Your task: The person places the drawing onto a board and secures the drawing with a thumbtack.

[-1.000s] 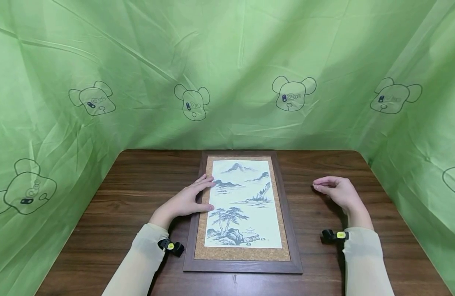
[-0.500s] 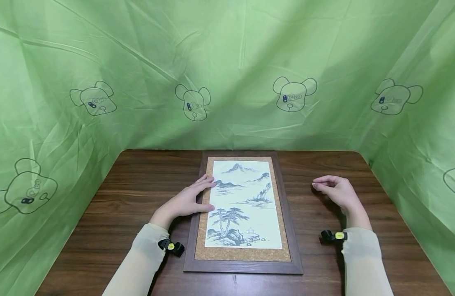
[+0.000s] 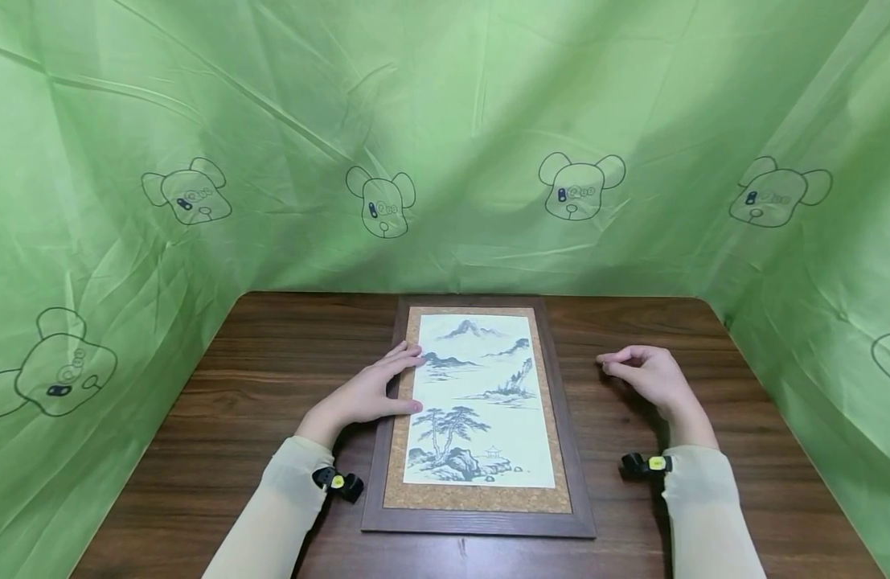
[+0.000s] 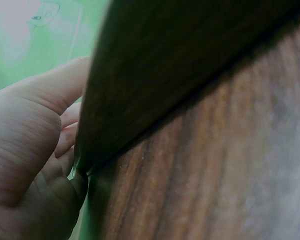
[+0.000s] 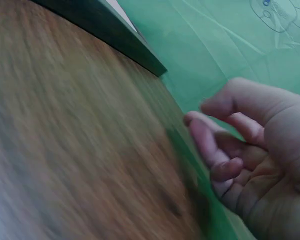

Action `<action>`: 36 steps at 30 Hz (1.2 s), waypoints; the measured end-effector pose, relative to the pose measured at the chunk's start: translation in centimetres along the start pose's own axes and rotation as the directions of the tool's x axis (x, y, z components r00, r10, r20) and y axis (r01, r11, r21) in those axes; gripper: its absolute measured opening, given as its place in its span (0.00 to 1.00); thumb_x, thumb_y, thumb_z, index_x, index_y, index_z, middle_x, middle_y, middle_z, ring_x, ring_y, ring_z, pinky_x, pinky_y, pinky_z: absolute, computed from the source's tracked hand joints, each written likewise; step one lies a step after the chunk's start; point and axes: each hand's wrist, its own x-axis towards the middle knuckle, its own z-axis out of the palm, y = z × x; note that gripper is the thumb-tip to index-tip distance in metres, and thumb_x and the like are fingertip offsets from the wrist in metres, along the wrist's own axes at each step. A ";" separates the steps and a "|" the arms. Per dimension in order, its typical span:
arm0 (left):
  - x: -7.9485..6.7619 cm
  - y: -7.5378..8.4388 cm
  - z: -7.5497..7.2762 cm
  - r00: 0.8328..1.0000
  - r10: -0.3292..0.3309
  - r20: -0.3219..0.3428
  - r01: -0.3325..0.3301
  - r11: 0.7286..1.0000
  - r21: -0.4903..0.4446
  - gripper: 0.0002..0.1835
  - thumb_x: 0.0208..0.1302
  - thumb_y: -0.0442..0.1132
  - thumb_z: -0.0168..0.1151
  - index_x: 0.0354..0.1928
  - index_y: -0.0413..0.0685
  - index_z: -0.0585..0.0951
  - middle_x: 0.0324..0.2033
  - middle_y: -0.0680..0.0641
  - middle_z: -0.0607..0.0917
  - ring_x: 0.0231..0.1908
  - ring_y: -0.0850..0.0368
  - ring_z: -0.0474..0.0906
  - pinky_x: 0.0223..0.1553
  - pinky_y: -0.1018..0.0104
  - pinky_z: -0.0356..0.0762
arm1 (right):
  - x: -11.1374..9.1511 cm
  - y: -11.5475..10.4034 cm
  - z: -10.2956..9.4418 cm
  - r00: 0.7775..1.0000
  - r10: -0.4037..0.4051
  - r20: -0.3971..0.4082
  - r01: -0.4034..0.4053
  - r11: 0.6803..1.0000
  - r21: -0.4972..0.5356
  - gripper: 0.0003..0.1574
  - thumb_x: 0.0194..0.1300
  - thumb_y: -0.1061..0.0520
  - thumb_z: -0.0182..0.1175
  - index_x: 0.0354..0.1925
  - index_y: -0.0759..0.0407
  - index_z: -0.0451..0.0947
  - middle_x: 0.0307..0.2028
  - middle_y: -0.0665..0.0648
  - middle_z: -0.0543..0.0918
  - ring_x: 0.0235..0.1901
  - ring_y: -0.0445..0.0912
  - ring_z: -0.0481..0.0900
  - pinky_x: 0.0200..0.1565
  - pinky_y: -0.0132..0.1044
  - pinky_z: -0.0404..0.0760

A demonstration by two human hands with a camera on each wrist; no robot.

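Across dark-brown wood-grain tabletop (image 3: 206, 450), resting left hand (image 3: 368, 392) spread wide at nine o'clock of brown wooden frame (image 3: 481, 523), probably steadying white ink-landscape sheet (image 3: 484, 410) lying on tan cork board (image 3: 481, 498); at three, holding right hand (image 3: 650, 376) apart and narrowed, cannot tell whether on anything small. Beyond, toward twelve, draped with creased green bear-printed cloth (image 3: 473, 241).

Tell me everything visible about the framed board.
The framed board lies flat on the table, long sides running front to back. Its dark, wood-looking frame surrounds cork-looking backing; a white sheet shows grey mountains, trees and a pavilion. The left hand rests across its left edge, reaching the sheet.
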 end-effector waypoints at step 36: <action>0.2 0.0 0.2 1.000 0.006 -0.014 -0.006 0.999 -0.046 0.46 0.69 0.56 0.78 0.83 0.49 0.70 0.86 0.48 0.59 0.87 0.47 0.42 0.82 0.35 0.49 | 11.4 -12.1 12.3 0.931 -0.338 0.134 0.364 0.878 -0.312 0.07 0.78 0.53 0.70 0.46 0.54 0.93 0.43 0.52 0.93 0.46 0.49 0.89 0.52 0.49 0.87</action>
